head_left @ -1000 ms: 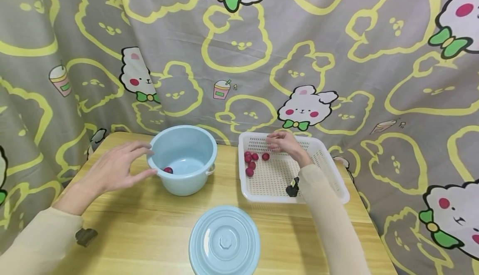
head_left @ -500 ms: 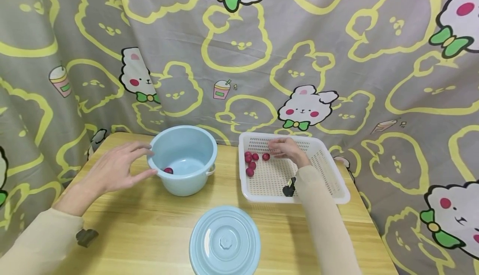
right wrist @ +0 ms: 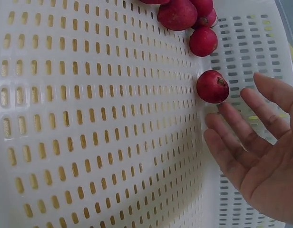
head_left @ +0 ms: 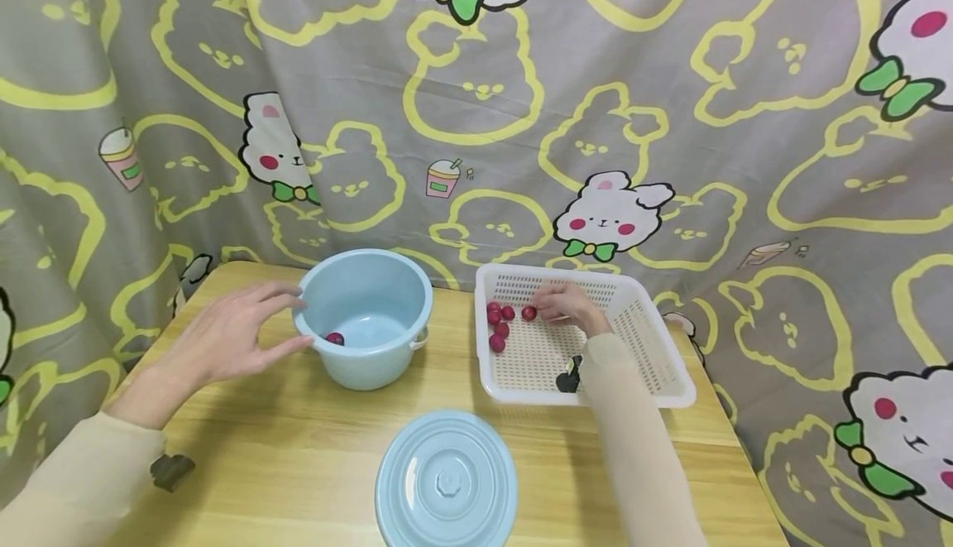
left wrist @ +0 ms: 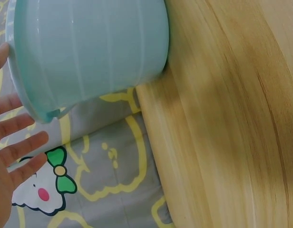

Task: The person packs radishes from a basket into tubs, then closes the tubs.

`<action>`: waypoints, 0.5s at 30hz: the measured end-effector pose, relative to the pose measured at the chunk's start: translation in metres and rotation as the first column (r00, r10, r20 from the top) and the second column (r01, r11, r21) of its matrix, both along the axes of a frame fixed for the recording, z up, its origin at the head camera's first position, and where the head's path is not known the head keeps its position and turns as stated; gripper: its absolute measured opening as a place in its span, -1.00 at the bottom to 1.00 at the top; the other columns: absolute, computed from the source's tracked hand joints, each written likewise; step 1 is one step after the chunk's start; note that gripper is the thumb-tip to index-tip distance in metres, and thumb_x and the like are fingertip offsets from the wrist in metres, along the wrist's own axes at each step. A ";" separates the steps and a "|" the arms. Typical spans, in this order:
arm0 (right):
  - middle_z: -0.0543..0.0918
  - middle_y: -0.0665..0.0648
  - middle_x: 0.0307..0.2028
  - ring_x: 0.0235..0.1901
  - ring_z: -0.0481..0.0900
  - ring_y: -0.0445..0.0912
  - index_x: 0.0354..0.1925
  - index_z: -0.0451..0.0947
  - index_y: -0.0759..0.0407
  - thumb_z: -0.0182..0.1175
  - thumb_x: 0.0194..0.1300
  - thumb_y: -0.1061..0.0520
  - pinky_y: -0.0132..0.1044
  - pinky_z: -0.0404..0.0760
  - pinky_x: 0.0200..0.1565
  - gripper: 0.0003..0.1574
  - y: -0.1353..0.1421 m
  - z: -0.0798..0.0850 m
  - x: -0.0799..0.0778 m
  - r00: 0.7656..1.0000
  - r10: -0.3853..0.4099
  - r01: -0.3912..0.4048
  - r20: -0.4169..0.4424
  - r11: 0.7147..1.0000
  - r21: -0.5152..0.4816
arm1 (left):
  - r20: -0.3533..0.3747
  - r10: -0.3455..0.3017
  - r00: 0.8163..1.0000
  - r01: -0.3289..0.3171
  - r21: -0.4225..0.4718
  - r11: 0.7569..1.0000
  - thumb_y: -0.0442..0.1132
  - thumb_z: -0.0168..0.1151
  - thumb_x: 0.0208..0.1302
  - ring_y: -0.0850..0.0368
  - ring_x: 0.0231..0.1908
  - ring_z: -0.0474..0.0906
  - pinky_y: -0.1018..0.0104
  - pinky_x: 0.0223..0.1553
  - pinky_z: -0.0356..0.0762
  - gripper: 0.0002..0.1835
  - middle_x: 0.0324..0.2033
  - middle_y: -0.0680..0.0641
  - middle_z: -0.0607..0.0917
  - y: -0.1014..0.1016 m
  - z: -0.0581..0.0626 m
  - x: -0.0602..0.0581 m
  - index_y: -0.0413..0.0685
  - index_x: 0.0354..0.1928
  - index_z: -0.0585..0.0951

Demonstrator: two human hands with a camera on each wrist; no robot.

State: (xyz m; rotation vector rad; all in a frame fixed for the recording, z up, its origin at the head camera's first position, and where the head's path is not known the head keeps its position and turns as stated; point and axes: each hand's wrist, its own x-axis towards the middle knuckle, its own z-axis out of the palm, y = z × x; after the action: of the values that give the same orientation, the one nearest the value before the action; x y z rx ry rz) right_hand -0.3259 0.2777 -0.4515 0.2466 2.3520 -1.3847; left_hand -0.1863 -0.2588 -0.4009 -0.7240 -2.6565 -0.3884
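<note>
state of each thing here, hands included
Pot, upright, uncovered, one red item visible inside
Lid, lying flat on the table
Basket, upright, holding more red items
Basket's lone red item, ungripped
Left hand, fingers apart at pot's rim
Right hand, in basket, fingers loosely extended, holding nothing
Printed fabric, hanging

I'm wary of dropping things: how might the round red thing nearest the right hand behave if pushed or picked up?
The round red thing would probably roll, being nearly spherical. Its smooth, slightly glossy skin could slip from a loose grip. The shallow slots in the white basket may barely slow it.
</note>
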 end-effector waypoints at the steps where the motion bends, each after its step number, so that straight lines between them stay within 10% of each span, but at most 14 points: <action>1: 0.70 0.37 0.23 0.17 0.73 0.18 0.31 0.59 0.27 0.22 0.53 0.08 0.08 0.68 0.31 -0.51 0.000 -0.001 0.000 1.000 0.000 0.000 0.000 1.000 0.003 | -0.009 -0.009 1.000 0.009 0.002 1.000 0.18 0.53 0.17 -0.22 0.08 0.72 -0.26 0.05 0.70 -0.48 0.12 -0.13 0.76 0.000 0.000 -0.001 0.01 0.04 0.76; 15: 0.65 0.29 0.33 0.19 0.71 0.15 0.30 0.62 0.21 0.26 0.50 0.09 0.07 0.64 0.36 -0.51 -0.007 -0.001 0.005 0.998 0.058 -0.059 0.022 0.997 0.047 | -0.016 -0.019 1.000 0.019 -0.011 1.000 0.19 0.53 0.15 -0.24 0.06 0.73 -0.29 0.03 0.69 -0.48 0.12 -0.14 0.76 0.000 0.002 -0.001 0.01 0.03 0.77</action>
State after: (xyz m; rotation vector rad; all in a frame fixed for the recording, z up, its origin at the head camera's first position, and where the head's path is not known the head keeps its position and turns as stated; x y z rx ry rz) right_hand -0.3205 0.2702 -0.4523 0.2023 2.3586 -1.2940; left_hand -0.1873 -0.2587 -0.3986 -0.7529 -2.6404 -0.3723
